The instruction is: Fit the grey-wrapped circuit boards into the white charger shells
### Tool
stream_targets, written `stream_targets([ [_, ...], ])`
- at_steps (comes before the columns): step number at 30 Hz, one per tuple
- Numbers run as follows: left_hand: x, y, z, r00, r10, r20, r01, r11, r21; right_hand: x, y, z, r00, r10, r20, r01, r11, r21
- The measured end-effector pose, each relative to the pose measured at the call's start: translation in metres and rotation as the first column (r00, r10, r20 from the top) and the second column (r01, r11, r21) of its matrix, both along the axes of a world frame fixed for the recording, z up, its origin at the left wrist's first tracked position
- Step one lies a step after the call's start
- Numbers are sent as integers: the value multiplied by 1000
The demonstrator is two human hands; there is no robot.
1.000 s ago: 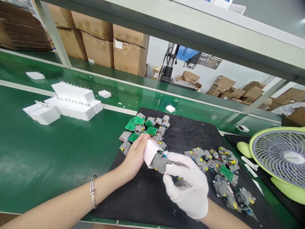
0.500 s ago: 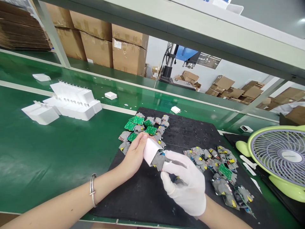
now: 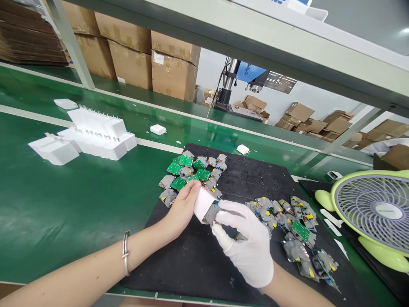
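My bare left hand (image 3: 182, 209) grips a white charger housing (image 3: 203, 204), its open end turned to the right. A circuit board coated in grey compound (image 3: 211, 214) sits partly inside that opening. My right hand (image 3: 244, 238), in a white glove, has its fingertips closed on the protruding end of the board. Both hands are above a black mat (image 3: 188, 264). Behind my left hand lies a group of similar boards, some showing green undersides (image 3: 177, 183). A second group of grey-coated boards (image 3: 297, 249) lies to the right of my glove.
White housings with metal pins (image 3: 92, 136) stand in rows at the left. Single white housings (image 3: 158, 129) lie along the back. A green fan (image 3: 380, 213) stands at the right, beside white strips (image 3: 332, 227). A shelf beam (image 3: 223, 38) crosses overhead.
The grey-coated board has gone further into the white housing, with less of it showing. My gloved hand has moved slightly left along with it.
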State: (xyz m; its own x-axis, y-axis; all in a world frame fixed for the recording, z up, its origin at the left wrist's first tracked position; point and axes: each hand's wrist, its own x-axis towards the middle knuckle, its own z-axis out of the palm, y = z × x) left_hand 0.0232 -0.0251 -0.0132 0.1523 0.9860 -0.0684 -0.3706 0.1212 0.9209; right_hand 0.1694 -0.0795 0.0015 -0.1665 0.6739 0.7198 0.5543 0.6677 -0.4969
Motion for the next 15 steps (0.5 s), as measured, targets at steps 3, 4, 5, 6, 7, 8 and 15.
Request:
stream_targets([
  [3, 0, -1, 3, 999, -29, -28, 29, 1000, -6, 1, 1, -1, 1000, 12, -1, -12, 998, -67],
  [4, 0, -1, 4, 998, -37, -44, 36, 999, -14, 2, 2, -1, 1000, 2, -4, -2, 994, -105],
  [5, 1, -2, 6, 997, -43, -64, 41, 999, -20, 3, 3, 0, 1000, -2, -7, 1, 988, -157],
  [6, 1, -2, 8, 995, -45, -85, 43, 999, -24, 4, 5, 1, 1000, 7, -15, -10, 973, -229],
  [7, 1, -3, 9, 994, -44, -103, 41, 999, -29, 5, 7, 2, 999, 33, -29, -41, 947, -319],
  [8, 2, -4, 11, 993, -42, -114, 38, 999, -36, 6, 10, 4, 996, 82, -44, -93, 901, -424],
  [15, 6, -13, 16, 981, -143, -131, 120, 978, -170, 9, 23, 14, 851, 266, -452, -524, 416, -743],
])
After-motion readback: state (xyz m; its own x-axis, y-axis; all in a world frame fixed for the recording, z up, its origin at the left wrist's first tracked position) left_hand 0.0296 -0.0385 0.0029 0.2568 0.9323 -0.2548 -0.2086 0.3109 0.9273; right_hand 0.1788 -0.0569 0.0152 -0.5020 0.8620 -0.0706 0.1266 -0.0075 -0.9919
